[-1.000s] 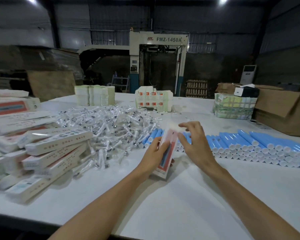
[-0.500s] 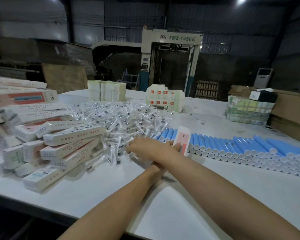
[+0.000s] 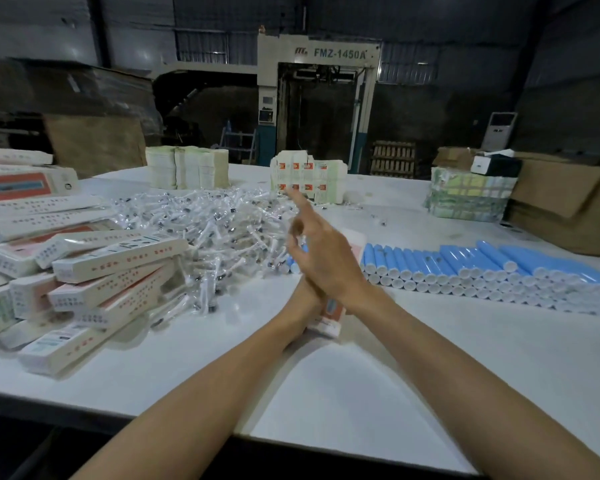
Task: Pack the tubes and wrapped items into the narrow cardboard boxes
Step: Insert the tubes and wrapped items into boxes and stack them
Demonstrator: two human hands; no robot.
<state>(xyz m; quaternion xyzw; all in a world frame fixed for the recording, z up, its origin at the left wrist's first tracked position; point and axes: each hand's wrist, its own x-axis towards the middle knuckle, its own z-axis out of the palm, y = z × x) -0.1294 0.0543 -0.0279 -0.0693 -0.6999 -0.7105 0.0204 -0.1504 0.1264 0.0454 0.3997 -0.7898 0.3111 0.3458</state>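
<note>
We are partway through the job, by our judgement. A loose pile of closed boxes [image 3: 111, 271] lies at the left of the surface [image 3: 326, 393], which suggests a good share is packed. A broad heap of wrapped items [image 3: 215, 230] and long rows of blue tubes [image 3: 465, 268] wait unpacked, so much is left.

The narrow cardboard box [image 3: 329, 315] in hand stands tilted in the middle, just in front of the tubes, its lower end on the surface. Our left hand [image 3: 303, 299] sits against it, but the right wrist covers its fingers, so we cannot tell their grip. Our right hand [image 3: 326, 261] crosses above it toward the heap, fingers loose and blurred, index stretched out, holding nothing we can see.

Stacks of flat cartons [image 3: 187, 168] stand at the back and brown cardboard [image 3: 568, 209] at the right. The crossed arms crowd the box's mouth.
</note>
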